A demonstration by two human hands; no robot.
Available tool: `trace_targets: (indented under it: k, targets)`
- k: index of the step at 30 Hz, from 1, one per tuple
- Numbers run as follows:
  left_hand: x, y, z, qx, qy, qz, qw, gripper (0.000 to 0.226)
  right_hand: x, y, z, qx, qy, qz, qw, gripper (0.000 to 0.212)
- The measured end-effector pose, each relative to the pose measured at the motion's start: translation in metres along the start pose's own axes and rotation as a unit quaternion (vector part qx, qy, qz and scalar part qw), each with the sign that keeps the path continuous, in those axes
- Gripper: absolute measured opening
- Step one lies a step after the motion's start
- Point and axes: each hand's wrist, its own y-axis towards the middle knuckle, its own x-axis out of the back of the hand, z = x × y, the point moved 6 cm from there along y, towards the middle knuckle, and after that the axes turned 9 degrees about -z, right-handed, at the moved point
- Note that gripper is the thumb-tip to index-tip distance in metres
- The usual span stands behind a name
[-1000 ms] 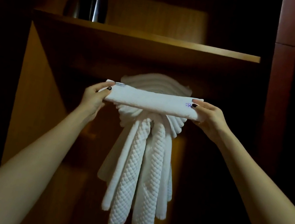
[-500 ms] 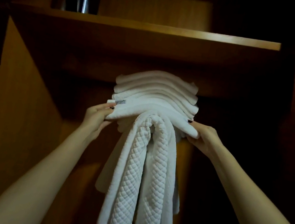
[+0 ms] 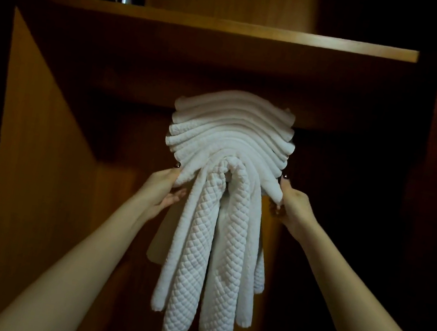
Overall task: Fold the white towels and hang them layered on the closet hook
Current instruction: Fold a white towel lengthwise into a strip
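So I've got the front towel (image 3: 187,171) by its two ends, dead centre of the frame. My left hand (image 3: 165,189) is on the left end and my right hand (image 3: 293,207) is on the right end. On both sides my fingers (image 3: 172,174) are curled over the top edge with thumbs tucked underneath. The towel bows over the middle as the lowest band of the towel stack (image 3: 232,127), which arches just under the shelf (image 3: 264,31) in the upper half. The quilted towels (image 3: 196,249) dangle out from under that arch, down to the lower centre. Can't see the hook at all, it's buried in cloth.

Handling-wise, this looks like thick, soft terry. One piece should be light, with no stiffness, so it'll sag wherever I'm not supporting it. The ends seem like the right spot to hold, since pulling them down evenly should seat the fold snugly. It's grippy rather than slippery. I reckon the real risk is dragging the neighbouring layers crooked, or the whole heap sliding off if I tug one side harder.
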Motion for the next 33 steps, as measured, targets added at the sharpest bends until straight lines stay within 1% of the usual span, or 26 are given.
trace_targets:
  k: [1, 2, 3, 4, 5, 6, 8, 10, 12, 15, 16, 18, 25, 27, 29, 31, 32, 33]
  targets:
    - [0.004, 0.000, -0.004, -0.048, 0.045, -0.026, 0.997, 0.026, 0.003, 0.000, 0.005, 0.052, -0.056, -0.021, 0.997, 0.053]
    - [0.007, 0.001, -0.014, -0.113, 0.104, -0.054, 0.987, 0.035, 0.005, 0.001, 0.012, 0.113, -0.103, -0.040, 0.987, 0.061]
    - [0.008, 0.001, -0.024, -0.181, 0.154, -0.074, 0.969, 0.042, 0.006, 0.002, 0.021, 0.176, -0.133, -0.053, 0.974, 0.061]
    - [0.004, 0.000, -0.035, -0.234, 0.177, -0.071, 0.953, 0.043, 0.005, 0.000, 0.030, 0.231, -0.147, -0.062, 0.960, 0.057]
    - [-0.003, -0.002, -0.042, -0.263, 0.183, -0.053, 0.946, 0.042, -0.001, -0.005, 0.039, 0.272, -0.148, -0.057, 0.949, 0.050]
    - [-0.012, -0.006, -0.048, -0.270, 0.177, -0.023, 0.946, 0.038, -0.009, -0.009, 0.047, 0.302, -0.144, -0.036, 0.942, 0.046]
    - [-0.034, -0.009, -0.053, -0.272, 0.180, 0.043, 0.944, 0.032, -0.031, -0.018, 0.057, 0.358, -0.132, 0.033, 0.924, 0.041]
    - [-0.049, -0.011, -0.057, -0.319, 0.234, 0.065, 0.916, 0.037, -0.049, -0.030, 0.060, 0.404, -0.130, 0.095, 0.900, 0.031]
    - [-0.057, -0.014, -0.059, -0.355, 0.272, 0.067, 0.892, 0.043, -0.058, -0.031, 0.053, 0.398, -0.137, 0.128, 0.898, 0.031]
    - [-0.069, -0.016, -0.050, -0.366, 0.299, 0.091, 0.877, 0.054, -0.063, -0.030, 0.038, 0.401, -0.129, 0.132, 0.897, 0.036]
    - [-0.073, -0.018, -0.045, -0.360, 0.307, 0.092, 0.876, 0.059, -0.064, -0.030, 0.035, 0.397, -0.123, 0.134, 0.899, 0.037]
    - [-0.075, -0.021, -0.037, -0.343, 0.299, 0.080, 0.887, 0.065, -0.066, -0.028, 0.034, 0.398, -0.116, 0.138, 0.899, 0.041]
    - [-0.074, -0.031, -0.032, -0.302, 0.252, 0.068, 0.917, 0.056, -0.067, -0.040, 0.034, 0.379, -0.108, 0.150, 0.907, 0.046]
    - [-0.072, -0.035, -0.034, -0.286, 0.251, 0.066, 0.923, 0.056, -0.065, -0.046, 0.036, 0.358, -0.111, 0.165, 0.912, 0.038]
    - [-0.067, -0.044, -0.034, -0.273, 0.246, 0.057, 0.928, 0.057, -0.056, -0.056, 0.035, 0.340, -0.126, 0.158, 0.918, 0.028]
    - [-0.059, -0.059, -0.030, -0.286, 0.265, 0.042, 0.920, 0.058, -0.042, -0.070, 0.030, 0.333, -0.139, 0.138, 0.922, 0.022]
    - [-0.054, -0.069, -0.028, -0.303, 0.287, 0.031, 0.908, 0.058, -0.035, -0.078, 0.025, 0.324, -0.149, 0.131, 0.925, 0.028]
    - [-0.049, -0.079, -0.026, -0.323, 0.305, 0.022, 0.896, 0.057, -0.027, -0.088, 0.018, 0.310, -0.160, 0.130, 0.928, 0.043]
